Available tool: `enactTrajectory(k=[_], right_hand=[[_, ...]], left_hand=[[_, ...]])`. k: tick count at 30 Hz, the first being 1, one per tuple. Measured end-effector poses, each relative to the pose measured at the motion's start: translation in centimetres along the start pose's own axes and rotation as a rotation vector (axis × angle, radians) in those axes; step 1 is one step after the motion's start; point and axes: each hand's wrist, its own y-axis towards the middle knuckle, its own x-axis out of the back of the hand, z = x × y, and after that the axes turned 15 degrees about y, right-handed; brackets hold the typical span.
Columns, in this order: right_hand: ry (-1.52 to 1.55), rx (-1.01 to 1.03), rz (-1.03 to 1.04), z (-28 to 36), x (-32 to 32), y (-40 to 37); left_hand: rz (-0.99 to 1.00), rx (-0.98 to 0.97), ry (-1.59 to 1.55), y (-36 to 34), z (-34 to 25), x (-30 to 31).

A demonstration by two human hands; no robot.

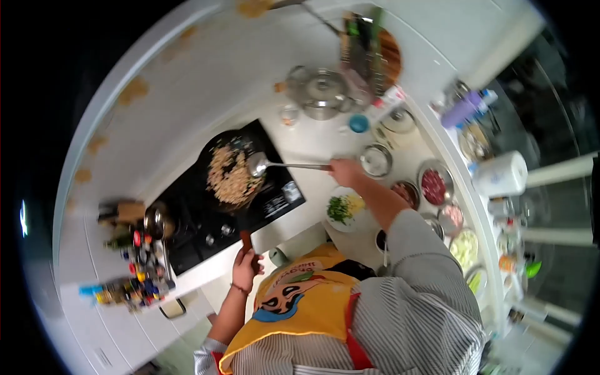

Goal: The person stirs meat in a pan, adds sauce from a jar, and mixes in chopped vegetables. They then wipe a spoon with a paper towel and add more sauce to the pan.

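A dark wok (205, 156) stands on the black gas stove, with pale, chopped food (230, 178) spread over its inside. My left hand (248, 265) is closed around the wok's wooden handle (245, 240), near the stove's front edge. In my right hand (345, 171) is the handle end of a metal spatula (257, 164); its broad head rests at the right side of the wok, by the food. Below my right forearm sits a white plate (353, 226) with chopped greens and a yellow minced ingredient.
Behind the stove's right side stands a lidded steel pot (324, 94). Bowls of red meat (434, 186) and cut vegetables (464, 250) line the right counter. Several seasoning bottles (140, 275) and a metal kettle or pot (159, 220) stand left. A paper towel roll (509, 174) is on the sill.
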Motion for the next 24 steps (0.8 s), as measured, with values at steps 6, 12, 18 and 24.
enactTrajectory(k=[6,12,18,24], right_hand=[[0.142,-0.172,-0.085,0.3,-3.6,-0.6],[0.570,0.270,-0.299,11.0,-3.9,-14.8],[0.819,-0.091,0.508,22.6,-11.6,-38.9],[0.933,-0.353,0.264,25.9,-15.2,-52.0]], left_hand=[[0.061,-0.014,0.023,-0.7,-0.6,-0.3],[0.303,0.051,-0.144,-0.4,0.1,1.1],[0.701,0.117,-0.232,0.7,1.2,3.1],[0.824,0.145,-0.241,0.3,1.5,2.9]])
